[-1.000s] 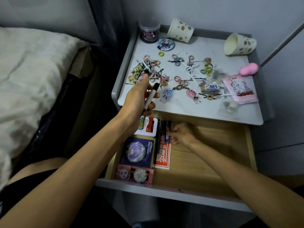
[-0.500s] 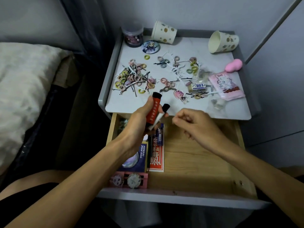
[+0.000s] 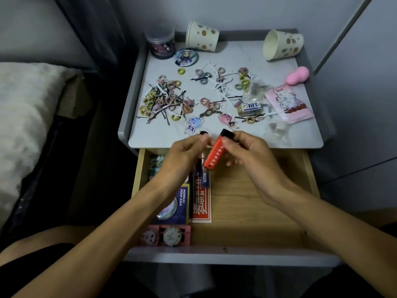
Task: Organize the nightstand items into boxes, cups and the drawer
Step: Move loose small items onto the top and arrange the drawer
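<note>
Fig. Head view, open drawer (image 3: 257,201) under the nightstand top (image 3: 236,52).

R hand (image 3: 247,153): thumb and fingers curled round a red tube (image 3: 214,154) w/ black cap, held tilted above the drawer's back edge, cap end up.

L hand (image 3: 184,155): fingertips pinch a small black-tipped item (image 3: 203,133), mostly hidden by the fingers (what it is cannot be told). The two hands sit just beside each other, near the front edge of the top.

Drawer, left part: blue card box (image 3: 178,203), red packet (image 3: 202,205), pens (image 3: 202,177) and a pink badge tray (image 3: 169,235) at the front.

Top, back row: lidded jar (image 3: 160,45), round badge (image 3: 185,57), left paper cup (image 3: 202,37) tilted, right paper cup (image 3: 283,45) on its side w/ mouth facing left.

Top, middle: scattered hair ties (image 3: 159,100) mixed w/ bobby pins, two acrylic charms (image 3: 193,124), eraser (image 3: 250,106), pink pouch (image 3: 287,104), pink blob-shaped item (image 3: 298,75).
</note>
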The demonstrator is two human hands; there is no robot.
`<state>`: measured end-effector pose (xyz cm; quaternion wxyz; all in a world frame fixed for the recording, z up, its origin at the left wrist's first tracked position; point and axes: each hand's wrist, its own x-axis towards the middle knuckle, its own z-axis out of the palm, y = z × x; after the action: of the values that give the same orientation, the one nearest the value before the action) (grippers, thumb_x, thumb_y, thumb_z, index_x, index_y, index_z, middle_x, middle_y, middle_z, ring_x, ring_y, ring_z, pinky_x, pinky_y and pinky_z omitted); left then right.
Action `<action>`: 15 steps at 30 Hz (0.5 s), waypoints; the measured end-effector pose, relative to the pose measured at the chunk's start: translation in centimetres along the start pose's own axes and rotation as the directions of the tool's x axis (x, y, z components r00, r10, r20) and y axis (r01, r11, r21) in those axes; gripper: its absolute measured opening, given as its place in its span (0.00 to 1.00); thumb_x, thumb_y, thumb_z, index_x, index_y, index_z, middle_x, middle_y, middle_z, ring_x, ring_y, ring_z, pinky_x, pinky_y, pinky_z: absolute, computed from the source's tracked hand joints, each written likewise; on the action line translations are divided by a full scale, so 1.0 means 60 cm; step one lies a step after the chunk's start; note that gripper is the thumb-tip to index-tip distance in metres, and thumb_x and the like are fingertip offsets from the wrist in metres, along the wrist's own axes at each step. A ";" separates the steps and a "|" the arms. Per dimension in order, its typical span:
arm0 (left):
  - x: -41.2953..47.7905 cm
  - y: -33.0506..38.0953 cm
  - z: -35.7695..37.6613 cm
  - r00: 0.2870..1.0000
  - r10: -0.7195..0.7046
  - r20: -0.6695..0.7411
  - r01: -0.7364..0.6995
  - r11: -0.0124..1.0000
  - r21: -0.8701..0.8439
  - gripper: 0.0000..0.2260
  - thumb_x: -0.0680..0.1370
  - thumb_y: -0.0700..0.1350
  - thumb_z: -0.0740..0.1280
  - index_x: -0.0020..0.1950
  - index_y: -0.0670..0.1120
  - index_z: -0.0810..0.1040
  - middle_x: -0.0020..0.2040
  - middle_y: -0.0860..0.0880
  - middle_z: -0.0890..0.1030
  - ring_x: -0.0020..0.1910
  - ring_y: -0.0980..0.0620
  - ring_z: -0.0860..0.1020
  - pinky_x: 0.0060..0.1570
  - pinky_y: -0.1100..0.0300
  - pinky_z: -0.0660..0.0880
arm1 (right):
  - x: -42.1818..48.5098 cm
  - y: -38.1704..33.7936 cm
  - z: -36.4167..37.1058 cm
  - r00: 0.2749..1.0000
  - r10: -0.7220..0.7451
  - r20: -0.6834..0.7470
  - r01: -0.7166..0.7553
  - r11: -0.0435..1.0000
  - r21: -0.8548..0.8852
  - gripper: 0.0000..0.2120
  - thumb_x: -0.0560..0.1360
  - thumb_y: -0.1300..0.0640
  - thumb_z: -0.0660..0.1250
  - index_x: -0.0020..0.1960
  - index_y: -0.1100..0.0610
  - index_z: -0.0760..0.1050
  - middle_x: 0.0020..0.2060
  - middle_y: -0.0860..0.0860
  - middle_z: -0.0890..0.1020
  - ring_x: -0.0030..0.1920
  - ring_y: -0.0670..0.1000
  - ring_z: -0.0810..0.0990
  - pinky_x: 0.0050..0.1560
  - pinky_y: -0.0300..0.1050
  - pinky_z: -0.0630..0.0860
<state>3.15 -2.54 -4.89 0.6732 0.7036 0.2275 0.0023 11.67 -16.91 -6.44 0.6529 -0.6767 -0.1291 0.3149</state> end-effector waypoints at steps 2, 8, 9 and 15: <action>0.008 0.006 -0.025 0.990 0.053 -0.130 -0.056 0.998 -0.025 0.13 0.85 0.48 0.58 0.56 0.47 0.82 0.45 0.56 0.79 0.35 0.60 0.72 0.32 0.70 0.68 | -0.002 0.006 -0.005 0.996 0.081 0.027 -0.084 0.993 0.086 0.12 0.82 0.54 0.60 0.59 0.60 0.75 0.48 0.58 0.84 0.44 0.50 0.82 0.40 0.39 0.79; 0.018 0.003 -0.065 0.975 0.072 -0.208 -0.101 0.986 -0.132 0.20 0.85 0.41 0.56 0.72 0.62 0.69 0.43 0.49 0.76 0.30 0.56 0.64 0.28 0.68 0.64 | -0.008 0.073 0.009 0.870 0.429 0.243 -0.462 0.882 0.094 0.15 0.84 0.53 0.55 0.62 0.64 0.69 0.43 0.61 0.84 0.37 0.54 0.82 0.33 0.43 0.78; 0.018 -0.003 -0.064 0.980 0.050 -0.192 -0.074 0.990 -0.121 0.22 0.85 0.41 0.57 0.73 0.64 0.66 0.43 0.48 0.77 0.30 0.55 0.67 0.28 0.67 0.65 | -0.002 0.083 0.010 0.859 0.450 0.243 -0.483 0.870 0.100 0.15 0.84 0.54 0.55 0.63 0.65 0.68 0.43 0.61 0.83 0.36 0.54 0.82 0.32 0.43 0.78; 0.016 -0.011 -0.064 0.986 -0.081 -0.149 0.055 0.983 -0.172 0.14 0.84 0.41 0.59 0.70 0.47 0.72 0.44 0.48 0.80 0.34 0.53 0.74 0.34 0.59 0.67 | 0.030 0.113 -0.001 0.830 0.496 0.255 -0.497 0.865 -0.067 0.11 0.82 0.59 0.62 0.61 0.62 0.69 0.47 0.62 0.83 0.40 0.56 0.84 0.37 0.44 0.81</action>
<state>2.63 1.38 -5.46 0.7100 0.6339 0.3022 0.0531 11.48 -16.65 -13.45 0.5262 -0.6383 -0.0345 0.5608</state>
